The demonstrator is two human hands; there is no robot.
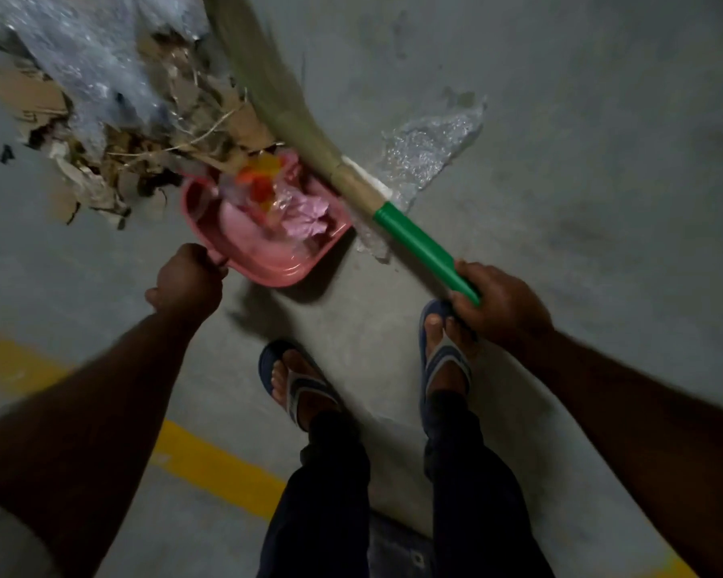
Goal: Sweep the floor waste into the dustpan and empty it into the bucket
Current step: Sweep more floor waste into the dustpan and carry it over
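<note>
Beside the dustpan, a torn sheet of clear bubble wrap (428, 150) lies under the broom, and a heap of cardboard scraps, dry twigs and plastic (113, 114) crowds the pan's far edge. Right hand (499, 304) is clenched on the green plastic handle of the pale grass broom (293, 131). Left hand (186, 281) is fisted round the handle of the pink plastic dustpan (268, 239), loaded with pink paper and orange wrappers. Grey concrete floor (560, 202), yellow painted line (209, 460), dim light.
</note>
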